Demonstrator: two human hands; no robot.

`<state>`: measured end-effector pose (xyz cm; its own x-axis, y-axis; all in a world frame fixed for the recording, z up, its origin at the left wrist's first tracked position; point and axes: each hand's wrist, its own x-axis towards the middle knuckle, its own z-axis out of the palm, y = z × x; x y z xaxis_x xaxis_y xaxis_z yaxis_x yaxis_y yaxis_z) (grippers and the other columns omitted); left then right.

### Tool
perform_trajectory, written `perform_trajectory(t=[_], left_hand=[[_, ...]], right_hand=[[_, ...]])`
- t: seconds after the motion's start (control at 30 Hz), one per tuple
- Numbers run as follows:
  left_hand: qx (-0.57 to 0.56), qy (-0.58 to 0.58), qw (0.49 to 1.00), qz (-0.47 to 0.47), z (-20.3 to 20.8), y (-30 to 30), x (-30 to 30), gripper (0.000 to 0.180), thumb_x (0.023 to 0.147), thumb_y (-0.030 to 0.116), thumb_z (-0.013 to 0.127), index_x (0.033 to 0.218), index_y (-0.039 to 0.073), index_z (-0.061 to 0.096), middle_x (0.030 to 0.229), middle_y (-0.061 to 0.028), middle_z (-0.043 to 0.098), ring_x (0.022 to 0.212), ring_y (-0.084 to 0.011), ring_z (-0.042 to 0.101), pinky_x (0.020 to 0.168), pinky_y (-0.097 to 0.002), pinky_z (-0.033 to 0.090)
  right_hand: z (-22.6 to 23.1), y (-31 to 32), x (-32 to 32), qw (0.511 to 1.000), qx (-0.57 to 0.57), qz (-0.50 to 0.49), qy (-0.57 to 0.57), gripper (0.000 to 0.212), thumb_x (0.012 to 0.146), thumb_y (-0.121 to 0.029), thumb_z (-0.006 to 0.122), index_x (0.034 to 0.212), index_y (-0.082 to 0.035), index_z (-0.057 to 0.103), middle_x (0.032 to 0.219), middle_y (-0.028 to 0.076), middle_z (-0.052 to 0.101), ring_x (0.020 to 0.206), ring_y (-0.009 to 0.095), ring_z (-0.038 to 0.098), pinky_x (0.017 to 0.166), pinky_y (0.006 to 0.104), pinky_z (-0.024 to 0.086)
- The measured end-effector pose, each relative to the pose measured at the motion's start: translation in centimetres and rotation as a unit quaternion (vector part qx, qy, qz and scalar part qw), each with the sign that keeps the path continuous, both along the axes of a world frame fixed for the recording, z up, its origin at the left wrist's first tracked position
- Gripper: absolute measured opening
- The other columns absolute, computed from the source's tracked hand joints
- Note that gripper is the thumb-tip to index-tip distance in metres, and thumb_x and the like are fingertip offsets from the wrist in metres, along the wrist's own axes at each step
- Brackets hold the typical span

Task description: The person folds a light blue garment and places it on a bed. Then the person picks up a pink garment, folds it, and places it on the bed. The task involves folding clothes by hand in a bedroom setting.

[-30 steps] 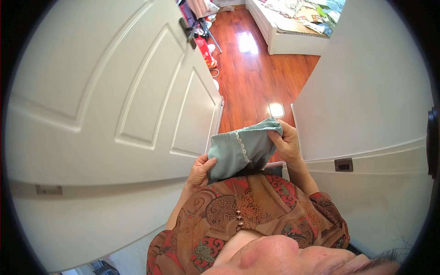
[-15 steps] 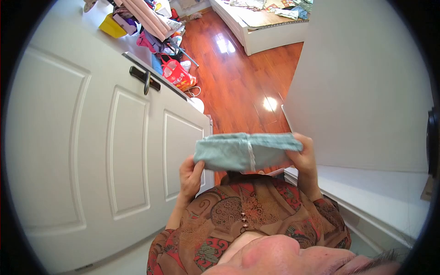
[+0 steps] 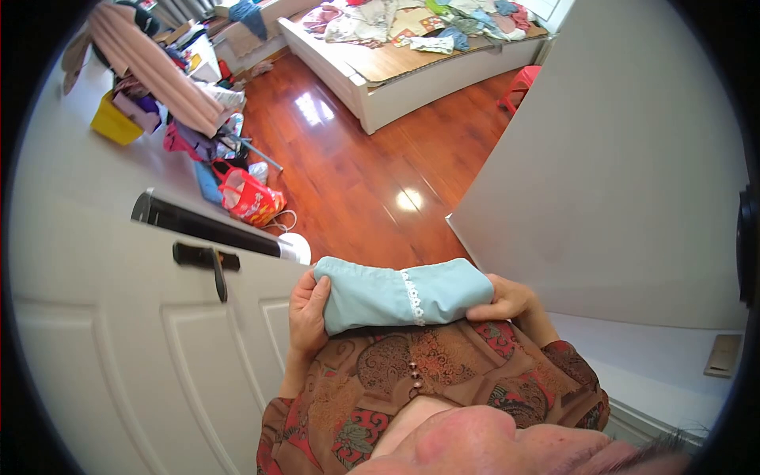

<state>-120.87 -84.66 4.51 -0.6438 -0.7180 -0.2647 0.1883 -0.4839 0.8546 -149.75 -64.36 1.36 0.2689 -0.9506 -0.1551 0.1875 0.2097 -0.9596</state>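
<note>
A folded light-blue cloth (image 3: 368, 299) with a white lace strip across it stretches between my hands, close in front of my chest. My left hand (image 3: 307, 310) grips its left end, thumb lying on the near face. At the right end, my right hand (image 3: 507, 299) is closed round the edge, with its fingertips bent under the cloth. The kind of cloth item cannot be made out while it is folded.
On my left stands a white panelled door (image 3: 198, 356) with a dark handle (image 3: 219, 273). A pale panel (image 3: 625, 174) rises on the right. Ahead, past the reddish wooden floor (image 3: 356, 182), are a clothes-strewn bed (image 3: 372, 103) and a red bag (image 3: 249, 196).
The cloth has tilted so more of its broad face and lace shows, and it sits lower and slightly left. The view now takes in more of the room ahead. Both hands keep hold.
</note>
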Motion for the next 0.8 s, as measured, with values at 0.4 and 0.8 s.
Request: perform_trajectory(t=[0.4, 0.8], left_hand=[[-0.124, -0.12, 0.981, -0.088, 0.3, -15.6, -12.4, 0.065, 0.093, -0.002, 0.057, 0.152, -0.002, 0.03, 0.146, -0.0128, 0.046, 0.133, -0.0201, 0.046, 0.112, -0.0341, 0.036], [-0.09, -0.118, 0.988, -0.048, 3.0, -28.5, -29.8, 0.061, 0.095, -0.002, 0.052, 0.153, 0.0, 0.032, 0.149, -0.0146, 0.043, 0.127, -0.0194, 0.052, 0.106, -0.0328, 0.043]], right_hand=[[-0.1, -17.3, -11.8, 0.98, 0.022, -0.184, -0.076, 0.04, 0.102, -0.024, 0.058, 0.131, 0.002, 0.057, 0.126, 0.007, 0.063, 0.115, 0.015, 0.057, 0.099, 0.0327, 0.045], [-0.4, -29.9, -24.7, 0.941, 0.035, -0.313, -0.123, 0.039, 0.103, -0.03, 0.057, 0.12, 0.004, 0.064, 0.111, 0.006, 0.068, 0.101, 0.011, 0.062, 0.088, 0.0292, 0.05]])
